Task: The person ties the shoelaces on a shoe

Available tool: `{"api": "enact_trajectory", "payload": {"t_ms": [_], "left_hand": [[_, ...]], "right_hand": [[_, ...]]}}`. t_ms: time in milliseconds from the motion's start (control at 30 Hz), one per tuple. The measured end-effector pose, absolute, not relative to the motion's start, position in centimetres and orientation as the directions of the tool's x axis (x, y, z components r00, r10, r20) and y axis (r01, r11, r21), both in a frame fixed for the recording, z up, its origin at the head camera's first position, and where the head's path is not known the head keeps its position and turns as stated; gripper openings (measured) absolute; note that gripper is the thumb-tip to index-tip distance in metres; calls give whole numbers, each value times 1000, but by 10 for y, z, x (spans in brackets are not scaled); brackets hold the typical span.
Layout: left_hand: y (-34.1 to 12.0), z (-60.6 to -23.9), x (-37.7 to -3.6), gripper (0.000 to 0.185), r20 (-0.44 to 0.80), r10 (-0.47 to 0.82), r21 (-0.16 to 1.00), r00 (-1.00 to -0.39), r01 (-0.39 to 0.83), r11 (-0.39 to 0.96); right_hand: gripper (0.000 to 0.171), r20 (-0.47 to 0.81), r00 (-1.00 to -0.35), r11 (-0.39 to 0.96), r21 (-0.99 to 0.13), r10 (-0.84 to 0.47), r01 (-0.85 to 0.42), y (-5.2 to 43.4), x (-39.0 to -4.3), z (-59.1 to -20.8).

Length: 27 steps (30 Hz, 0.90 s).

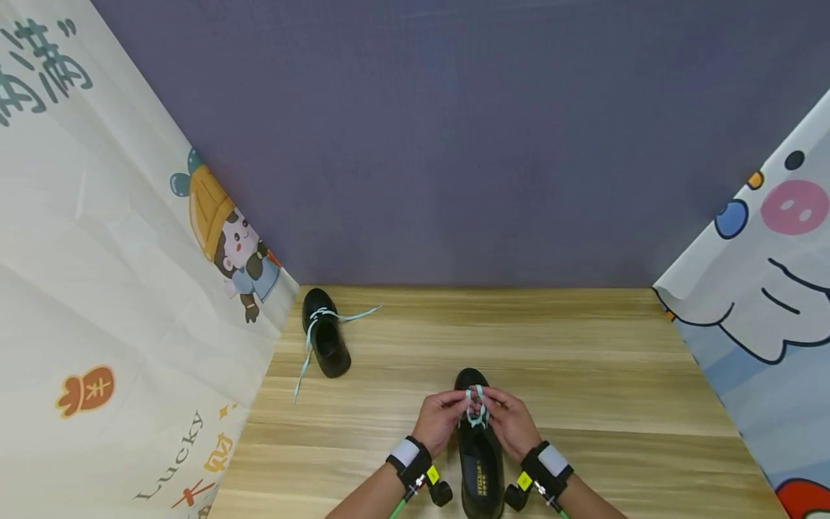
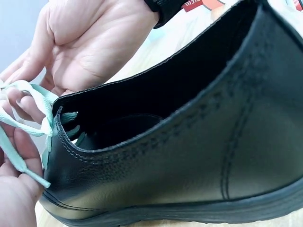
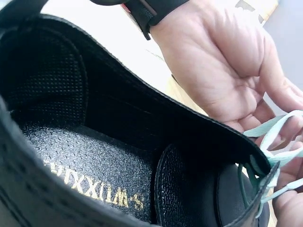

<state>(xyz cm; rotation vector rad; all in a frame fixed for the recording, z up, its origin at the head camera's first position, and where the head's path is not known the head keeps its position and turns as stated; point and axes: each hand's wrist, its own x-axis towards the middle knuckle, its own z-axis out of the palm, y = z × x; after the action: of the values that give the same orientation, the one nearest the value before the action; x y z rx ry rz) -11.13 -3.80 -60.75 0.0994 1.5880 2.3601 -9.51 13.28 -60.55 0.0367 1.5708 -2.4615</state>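
A black leather shoe point(image 1: 480, 468) stands on the wooden surface, toe pointing away, with gold lettering on its insole. Over its tongue, both hands work a mint-green shoelace point(image 1: 478, 417), which forms loops above the eyelets. My left hand point(image 1: 439, 418) pinches one loop of it on the left side. From the right, my right hand point(image 1: 512, 420) pinches the opposite loop. Close up in the left wrist view, the lace point(image 2: 35, 97) crosses at the top of the opening and one tipped end hangs down beside the left fingers. Parts of the fingertips are hidden behind the lace.
A second black shoe point(image 1: 332, 349) stands at the back left, its pale lace ends spread loose to both sides. Wood-grain flooring point(image 1: 583, 360) lies under both shoes. A purple-grey panel point(image 1: 454, 144) rises behind, with printed white cloths point(image 1: 130, 288) at the sides.
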Motion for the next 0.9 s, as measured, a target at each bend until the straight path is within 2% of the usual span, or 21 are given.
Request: {"api": "enact_trajectory", "payload": {"t_ms": [200,400,500,633,767,900], "left_hand": [[-36,-606,-112,23,-109,238,941,-965,-177,-287],[-36,-610,-113,14,-84,258,927,-962,-171,-333],[-37,-611,-112,18,-86,272,910,-959,-187,-370],[-36,-607,-112,17,-120,260,926,-958,-202,-319],[-34,-603,-112,20,-168,200,940,-965,-218,-262],[-32,-600,-112,18,-182,153,940,-971,-218,-263]], "right_hand": [[25,-168,-980,-386,-901,-106,196,130,-95,-606],[25,-173,-985,-383,-908,-27,170,127,-96,-608],[25,-190,-982,-377,-908,-16,182,126,-95,-608],[27,-217,-976,-346,-917,14,199,126,-95,-607],[25,-221,-974,-278,-940,56,197,126,-97,-607],[20,-203,-975,-142,-971,86,190,125,-97,-607]]}}
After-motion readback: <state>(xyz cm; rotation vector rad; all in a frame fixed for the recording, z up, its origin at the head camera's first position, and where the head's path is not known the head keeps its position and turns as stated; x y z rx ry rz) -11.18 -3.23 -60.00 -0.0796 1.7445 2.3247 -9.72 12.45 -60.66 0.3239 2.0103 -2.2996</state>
